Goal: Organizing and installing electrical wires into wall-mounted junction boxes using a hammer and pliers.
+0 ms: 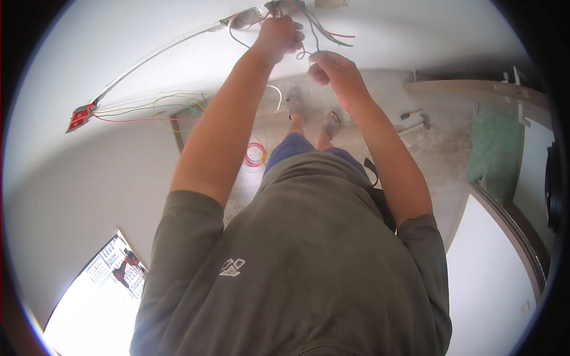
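Observation:
High on the wall, my left hand is closed among the electrical wires coming out of an opening, its fingers curled; the wire in its grip is mostly hidden. Lower and to the right, my right hand pinches a dark grey wire between thumb and finger. A small loop of wire lies between the two hands. Loose red and green wires stick out to the right above my right hand. A white cable curves down beside my left hand.
A plastered groove runs along the wall to a red wall box with several coloured wires. On the floor are a coil of red wire and a brush-like tool. A bright window is at lower left, a door frame at right.

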{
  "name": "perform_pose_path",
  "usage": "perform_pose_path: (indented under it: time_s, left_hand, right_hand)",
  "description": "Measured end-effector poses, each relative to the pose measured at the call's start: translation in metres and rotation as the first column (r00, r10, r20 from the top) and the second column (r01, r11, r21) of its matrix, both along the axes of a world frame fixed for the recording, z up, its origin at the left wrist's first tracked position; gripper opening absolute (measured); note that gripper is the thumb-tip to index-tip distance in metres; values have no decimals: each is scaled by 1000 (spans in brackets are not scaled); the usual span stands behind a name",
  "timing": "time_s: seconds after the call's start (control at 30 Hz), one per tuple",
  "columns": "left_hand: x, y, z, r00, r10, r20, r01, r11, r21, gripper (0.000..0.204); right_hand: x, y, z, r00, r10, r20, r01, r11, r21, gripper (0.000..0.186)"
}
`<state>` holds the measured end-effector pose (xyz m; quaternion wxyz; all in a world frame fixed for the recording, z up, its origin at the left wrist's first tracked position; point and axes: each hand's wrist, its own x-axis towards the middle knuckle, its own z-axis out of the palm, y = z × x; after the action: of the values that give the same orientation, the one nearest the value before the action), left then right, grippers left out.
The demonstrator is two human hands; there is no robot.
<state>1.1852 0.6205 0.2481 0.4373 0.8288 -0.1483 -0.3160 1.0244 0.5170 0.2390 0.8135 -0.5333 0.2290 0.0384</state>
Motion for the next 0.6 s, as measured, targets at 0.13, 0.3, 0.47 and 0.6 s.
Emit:
perform_pose_path:
  time_s: [0.13, 0.3, 0.47, 0.6]
  left_hand:
    - [-8, -7, 7, 847, 289, -445, -384, 913, -137, 28]
    - [-8, 29, 23, 912, -17, -410, -117, 948, -297, 30]
    - [-5, 31, 24, 862, 122, -492, -270, 932, -242, 42]
    - [-4, 25, 26, 871, 228, -435, -358, 901, -244, 45]
  right_hand:
    - [1, -3, 3, 999, 26, -46, -25, 1000, 17, 23]
    - [0, -8, 8, 998, 47, -34, -47, 999, 19, 23]
    - [1, -2, 6, 998, 61, -21, -60, 998, 8, 22]
    - [2, 2, -1, 999, 51, -11, -51, 999, 12, 23]
